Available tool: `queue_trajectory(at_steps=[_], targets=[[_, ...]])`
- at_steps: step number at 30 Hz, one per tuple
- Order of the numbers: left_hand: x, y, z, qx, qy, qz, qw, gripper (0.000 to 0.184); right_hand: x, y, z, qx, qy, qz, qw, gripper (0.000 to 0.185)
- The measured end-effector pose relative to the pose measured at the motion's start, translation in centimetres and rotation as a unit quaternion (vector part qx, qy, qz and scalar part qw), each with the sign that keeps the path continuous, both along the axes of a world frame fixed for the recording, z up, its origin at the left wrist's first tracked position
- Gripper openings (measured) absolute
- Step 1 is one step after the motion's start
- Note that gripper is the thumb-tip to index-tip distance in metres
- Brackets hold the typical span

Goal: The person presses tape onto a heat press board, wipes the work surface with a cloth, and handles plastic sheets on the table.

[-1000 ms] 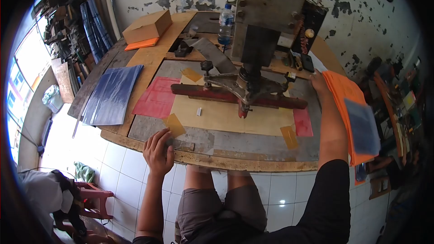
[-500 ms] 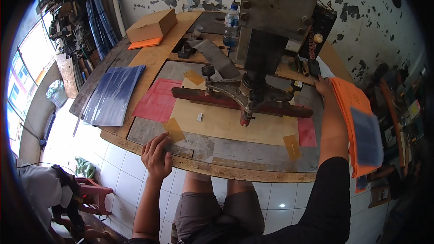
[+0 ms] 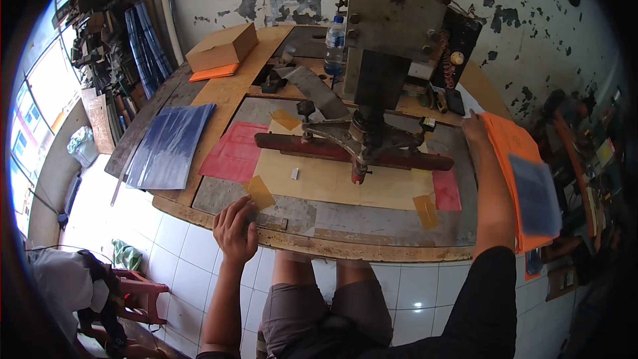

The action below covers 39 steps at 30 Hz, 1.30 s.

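My left hand (image 3: 235,229) rests at the front edge of the worktable, fingers apart and holding nothing, its fingertips beside a yellow-brown tape piece (image 3: 261,193). My right hand (image 3: 474,129) is at the back right, by the top corner of a stack of orange sheets (image 3: 515,153); its fingers are too hidden to make out. A clear bluish sheet (image 3: 533,194) lies on the orange stack. Between my hands the press (image 3: 362,134), with its long red bar (image 3: 302,144), stands over a cream board (image 3: 319,179) with pink sheets (image 3: 232,151) at its ends.
Clear bluish sheets (image 3: 171,147) lie on the table's left side. Behind are a cardboard box (image 3: 222,46) on orange sheets, a water bottle (image 3: 334,46) and a phone (image 3: 454,102). A red stool (image 3: 143,289) and a partly visible person (image 3: 66,279) are at lower left.
The camera view has shifted slightly. My left hand stays at the table edge, and my right hand remains by the orange stack's top corner with little visible movement.
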<state>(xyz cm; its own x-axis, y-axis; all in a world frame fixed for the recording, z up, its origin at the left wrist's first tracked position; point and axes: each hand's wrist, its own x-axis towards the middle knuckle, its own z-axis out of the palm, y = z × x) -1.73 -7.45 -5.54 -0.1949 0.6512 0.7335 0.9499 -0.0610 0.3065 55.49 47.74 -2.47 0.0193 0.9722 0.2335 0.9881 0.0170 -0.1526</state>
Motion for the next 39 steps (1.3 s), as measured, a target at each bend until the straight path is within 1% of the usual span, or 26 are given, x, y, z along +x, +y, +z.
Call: queue_trajectory(at_steps=[1,2,5,7,8,9,11,13,15,17,18,21,23,25,27,30,36,39], targets=[[-0.1,0.0,-0.1,0.000,0.003,0.001,1.000,0.036,0.0,-2.3,1.0,-0.006,-0.029,0.003,1.000,0.071],[-0.1,0.0,-0.2,0.002,0.002,0.000,1.000,0.035,0.0,-5.9,2.5,0.001,-0.063,0.006,0.998,0.065],[-0.2,-0.2,-0.6,0.002,-0.001,-0.001,1.000,0.035,-0.3,-15.8,5.2,0.042,-0.034,0.031,0.998,0.055],[-0.1,-0.4,-0.9,0.011,-0.005,0.005,1.000,0.038,-1.8,-24.6,6.5,0.120,-0.024,0.064,0.990,0.050],[-0.1,-0.4,-1.0,0.016,-0.006,0.009,1.000,0.040,-2.7,-28.7,6.5,0.153,-0.006,0.059,0.986,0.048],[0.0,-0.5,-1.3,0.014,-0.012,0.013,1.000,0.042,-3.4,-32.3,6.2,0.187,0.012,0.053,0.981,0.046],[0.1,-1.3,-2.4,0.007,-0.024,0.020,0.999,0.046,-3.7,-38.2,4.5,0.211,0.078,0.049,0.973,0.048],[0.3,-2.1,-3.6,0.027,-0.004,0.027,0.999,0.051,-3.0,-41.5,-0.2,0.263,0.156,0.074,0.949,0.043],[0.4,-3.0,-5.6,0.034,0.015,0.041,0.998,0.055,-4.3,-45.2,-1.9,0.270,0.153,0.111,0.944,0.042],[0.2,-4.1,-8.5,0.025,0.035,0.062,0.997,0.058,-5.3,-46.8,-4.9,0.300,0.141,0.120,0.936,0.045],[0.3,-4.4,-9.5,0.029,0.020,0.054,0.998,0.060,-5.7,-47.0,-6.4,0.316,0.136,0.125,0.931,0.047],[0.7,-4.3,-10.5,0.034,-0.005,0.064,0.997,0.061,-6.3,-46.4,-11.0,0.387,0.094,0.074,0.914,0.061],[0.7,-3.7,-11.2,0.047,-0.004,0.075,0.996,0.063,-7.2,-45.3,-12.3,0.428,0.129,0.051,0.893,0.063],[0.8,-2.7,-11.8,0.074,-0.001,0.085,0.994,0.063,-7.9,-44.3,-12.5,0.476,0.160,0.041,0.864,0.064],[1.0,-1.8,-12.2,0.111,0.004,0.096,0.989,0.062,-7.6,-44.3,-12.8,0.470,0.161,0.044,0.867,0.062],[1.1,-1.2,-12.6,0.127,0.006,0.102,0.987,0.064,-7.3,-44.7,-13.2,0.452,0.161,0.048,0.876,0.061],[0.6,-1.4,-13.4,0.117,0.007,0.109,0.987,0.066,-6.2,-44.7,-14.0,0.448,0.140,0.066,0.881,0.062],[0.6,-1.5,-13.5,0.104,0.008,0.114,0.988,0.071,-6.3,-44.6,-14.1,0.452,0.142,0.065,0.878,0.062]])
